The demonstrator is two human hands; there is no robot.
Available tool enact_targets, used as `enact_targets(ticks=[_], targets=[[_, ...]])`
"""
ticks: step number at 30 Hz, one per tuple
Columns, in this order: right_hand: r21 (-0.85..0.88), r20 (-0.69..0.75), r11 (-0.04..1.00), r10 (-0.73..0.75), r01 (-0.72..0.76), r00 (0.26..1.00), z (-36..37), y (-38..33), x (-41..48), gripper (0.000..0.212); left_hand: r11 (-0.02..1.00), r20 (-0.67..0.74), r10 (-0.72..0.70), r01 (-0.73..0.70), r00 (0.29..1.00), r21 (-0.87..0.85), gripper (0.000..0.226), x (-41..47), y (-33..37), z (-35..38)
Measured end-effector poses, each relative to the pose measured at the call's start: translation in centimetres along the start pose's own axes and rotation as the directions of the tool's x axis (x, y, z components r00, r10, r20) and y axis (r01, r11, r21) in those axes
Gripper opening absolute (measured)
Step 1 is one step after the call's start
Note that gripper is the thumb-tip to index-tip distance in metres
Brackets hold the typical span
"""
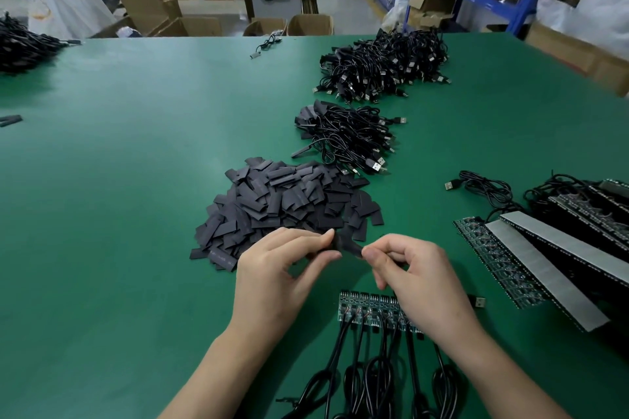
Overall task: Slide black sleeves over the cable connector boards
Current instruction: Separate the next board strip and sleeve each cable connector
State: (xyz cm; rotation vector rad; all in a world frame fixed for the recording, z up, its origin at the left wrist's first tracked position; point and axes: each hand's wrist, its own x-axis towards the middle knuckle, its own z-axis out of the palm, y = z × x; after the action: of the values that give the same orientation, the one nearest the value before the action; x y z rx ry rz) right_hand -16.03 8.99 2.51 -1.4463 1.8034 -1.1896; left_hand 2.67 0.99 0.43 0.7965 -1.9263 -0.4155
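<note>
Looped black cables (pixel 374 378) with small green connector boards (pixel 360 306) lie at 6 o'clock on the green worktop (pixel 136 180). At 12 o'clock from them, left hand (pixel 272 269) and right hand (pixel 418 275) pinch one flat black sleeve (pixel 347 243) in their fingers, probably opening it. Next, it needs lining up with a board.

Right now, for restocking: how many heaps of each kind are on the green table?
Black sleeve heap: 1
Cable heaps: 3 (far, middle, left edge)
Board strip stack: 1
Total: 5
</note>
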Motion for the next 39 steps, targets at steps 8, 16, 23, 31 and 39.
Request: enact_targets(ticks=[8, 16, 23, 31, 39], targets=[[0.053, 0.02, 0.998, 0.026, -0.027, 0.999, -0.4, 0.3, 0.2, 0.021, 0.998, 0.073, -0.048, 0.05, 0.996, -0.027, 0.028, 0.1, 0.0, -0.1], [0.122, 0.012, 0.992, 0.04, -0.041, 0.999, -0.4, 0.2, 0.2, 0.022, 0.992, 0.084, -0.102, 0.107, 0.991, -0.065, 0.027, 0.0, 0.4, -0.1], [0.124, 0.031, 0.991, 0.039, -0.043, 0.999, 0.0, 0.4, 0.2, 0.019, 0.999, 0.007, 0.011, -0.011, 1.0, 0.033, 0.026, 0.3, 0.2, 0.2], [0.032, 0.0, 0.998, -0.049, 0.049, 0.999, 0.0, 0.2, 0.1, 0.014, 0.753, 0.216, -0.453, 0.501, 0.865, -0.427, 0.012, 0.5, 1.0, -0.2], [-0.252, 0.129, 0.955, -0.129, 0.158, 0.983, -3.1, 1.3, 1.0, 0.016, 0.447, 0.287, -0.59, 0.601, 0.755, -0.663, 0.015, 1.0, 0.8, -0.7]])
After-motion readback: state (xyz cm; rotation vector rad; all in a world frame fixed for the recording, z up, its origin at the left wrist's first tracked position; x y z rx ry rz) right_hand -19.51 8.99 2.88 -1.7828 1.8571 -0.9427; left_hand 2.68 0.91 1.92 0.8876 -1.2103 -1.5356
